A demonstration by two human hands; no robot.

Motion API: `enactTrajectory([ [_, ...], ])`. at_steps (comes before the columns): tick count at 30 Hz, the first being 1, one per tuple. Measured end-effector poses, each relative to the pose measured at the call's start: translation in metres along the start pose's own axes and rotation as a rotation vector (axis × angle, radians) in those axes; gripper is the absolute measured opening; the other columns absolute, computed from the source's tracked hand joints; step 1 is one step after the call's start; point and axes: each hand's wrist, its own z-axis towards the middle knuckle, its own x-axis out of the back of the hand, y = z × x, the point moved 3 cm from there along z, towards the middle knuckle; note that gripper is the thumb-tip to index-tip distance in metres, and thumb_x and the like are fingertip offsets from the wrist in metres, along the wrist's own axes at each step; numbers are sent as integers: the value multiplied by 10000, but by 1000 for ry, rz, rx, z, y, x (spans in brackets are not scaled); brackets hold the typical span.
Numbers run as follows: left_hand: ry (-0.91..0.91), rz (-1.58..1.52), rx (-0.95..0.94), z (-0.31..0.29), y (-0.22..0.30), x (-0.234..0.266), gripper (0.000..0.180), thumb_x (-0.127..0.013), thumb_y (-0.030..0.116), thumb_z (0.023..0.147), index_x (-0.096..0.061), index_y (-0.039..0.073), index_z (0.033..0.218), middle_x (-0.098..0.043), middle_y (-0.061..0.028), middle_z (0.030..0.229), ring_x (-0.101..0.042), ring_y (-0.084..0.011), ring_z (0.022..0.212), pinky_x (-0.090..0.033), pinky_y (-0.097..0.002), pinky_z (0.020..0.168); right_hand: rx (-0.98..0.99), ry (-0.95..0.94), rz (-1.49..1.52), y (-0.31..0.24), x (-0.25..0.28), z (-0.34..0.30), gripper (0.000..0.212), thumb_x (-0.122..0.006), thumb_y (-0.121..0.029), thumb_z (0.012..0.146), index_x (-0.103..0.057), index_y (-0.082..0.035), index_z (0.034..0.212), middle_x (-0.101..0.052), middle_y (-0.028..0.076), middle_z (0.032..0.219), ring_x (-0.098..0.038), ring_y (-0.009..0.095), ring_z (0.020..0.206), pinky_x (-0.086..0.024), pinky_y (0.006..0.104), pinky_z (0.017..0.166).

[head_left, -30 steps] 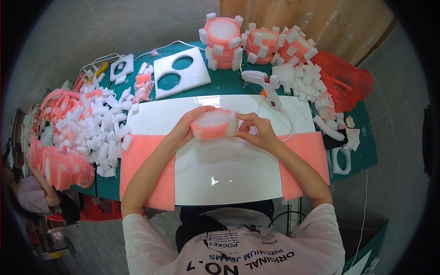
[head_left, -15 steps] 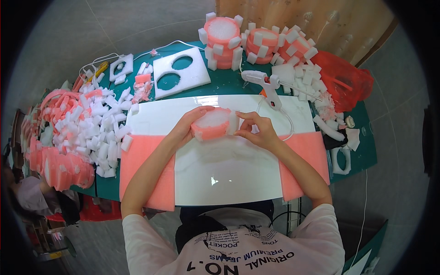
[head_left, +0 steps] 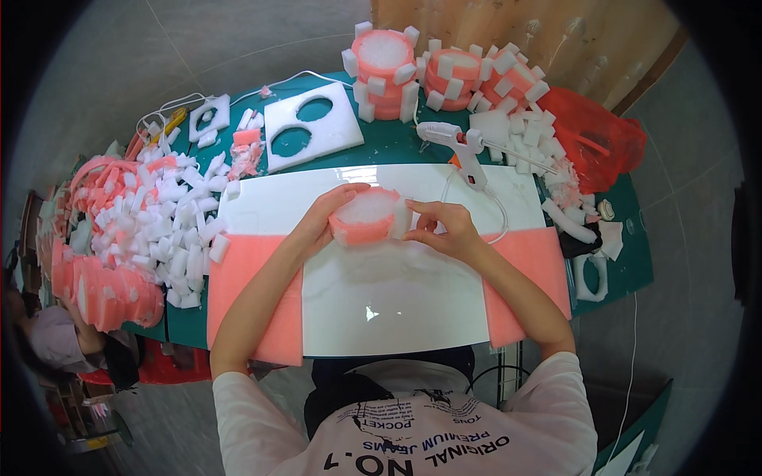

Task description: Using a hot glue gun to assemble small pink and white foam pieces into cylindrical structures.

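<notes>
A round pink foam piece (head_left: 363, 230) with a white top is held just above the white board, slightly tilted. My left hand (head_left: 319, 219) wraps round its left side, with the fingers along the far edge. A small white foam block (head_left: 402, 216) stands against the piece's right side. My right hand (head_left: 446, 227) pinches this block between thumb and forefinger. Whether the block is stuck to the round piece I cannot tell. Beyond my right hand a white glue gun (head_left: 464, 151) rests with its nozzle toward the right.
Under my hands lies a glossy white board (head_left: 389, 309) over pink foam sheet (head_left: 255, 301). Loose foam blocks (head_left: 178, 230) are heaped at left. Finished-looking foam rounds (head_left: 386, 75) stand at the back, beside a red plastic bag (head_left: 591, 143). A person (head_left: 67, 337) sits at far left.
The round piece has shifted slightly left and tilted a little in my left hand. My right fingers have moved a little along the white block's outer side.
</notes>
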Motion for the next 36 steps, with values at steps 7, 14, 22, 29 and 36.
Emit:
enactTrajectory([
  [7,-43,-19,24,-2,3,-5,373,-459,166,857,-452,-26,1176,-478,-150,1182,-492,-205,1074,-412,-292,907,133,19,-89,-5,1,2,485,-777,-180,597,-590,-54,1027,-521,17,543,-473,110,439,-394,204,419],
  [14,-60,-24,2,-2,3,-4,366,-453,152,860,-446,-29,1178,-476,-156,1180,-495,-205,1073,-421,-293,902,143,20,-100,-6,0,2,491,-773,-173,606,-581,-50,1041,-518,20,546,-479,110,443,-399,206,413],
  [22,-26,17,3,-2,3,-5,450,-485,227,826,-425,-29,1191,-467,-160,1192,-485,-219,1077,-406,-316,912,-3,-12,-38,-3,0,0,487,-743,-175,645,-570,-90,1093,-517,17,569,-482,110,471,-428,212,450],
  [29,-53,-39,3,-2,3,-4,397,-470,151,854,-413,-33,1201,-468,-156,1185,-499,-211,1069,-430,-298,895,-12,-7,-19,0,-1,-1,479,-743,-187,646,-572,-97,1084,-517,17,565,-480,107,466,-418,210,442],
  [36,-80,-37,2,-1,1,-2,431,-504,139,839,-389,-38,1214,-466,-157,1187,-496,-213,1076,-433,-313,899,-4,-7,-25,-1,-2,0,474,-744,-193,644,-574,-96,1076,-519,18,563,-478,108,462,-407,213,435],
])
